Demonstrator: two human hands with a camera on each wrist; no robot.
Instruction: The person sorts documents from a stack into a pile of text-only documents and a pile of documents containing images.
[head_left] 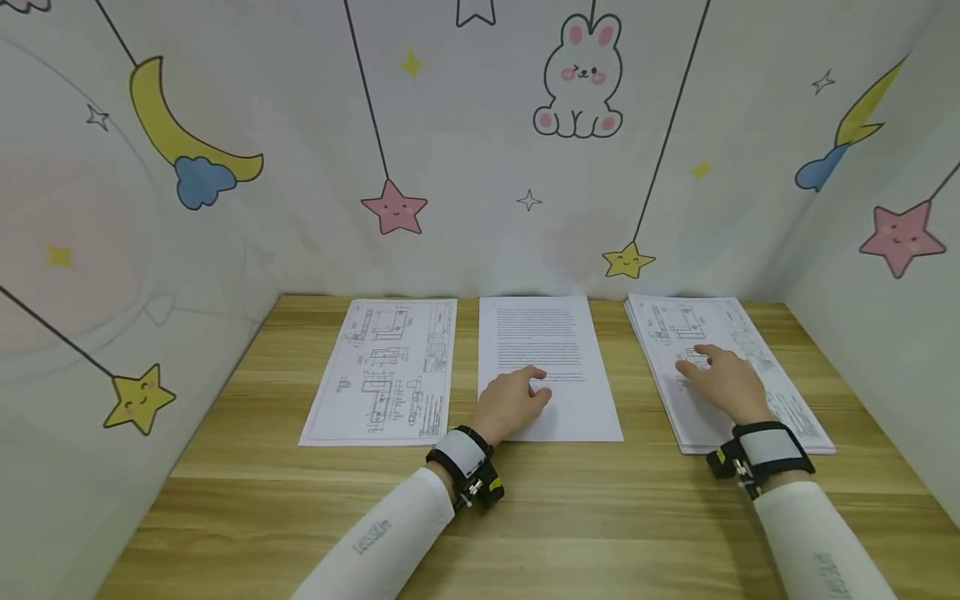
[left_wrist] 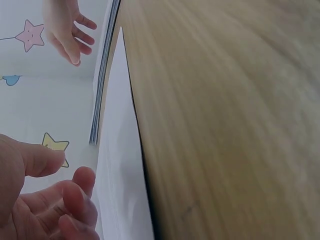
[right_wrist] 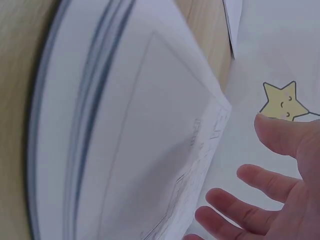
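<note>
Over the lower left part of the middle sheet of printed text (head_left: pixel 573 412) hovers my left hand (head_left: pixel 508 403), its fingers loosely bent and holding nothing. In the left wrist view, thumb and fingers are apart above that white sheet (left_wrist: pixel 122 150). My right hand (head_left: pixel 726 383) is over a stack of technical drawings (head_left: pixel 780 400) on the right, with thumb and fingers spread. The right wrist view shows the stack's layered edge and its top drawing (right_wrist: pixel 155 130), with the fingers (right_wrist: pixel 245 215) extended above it and nothing between them.
A single technical drawing sheet (head_left: pixel 408 358) lies on the left of the wooden table (head_left: pixel 585 517). White walls (head_left: pixel 480 150) printed with stars, a moon and a rabbit enclose the table at the back and both sides. Each wrist wears a strapped camera.
</note>
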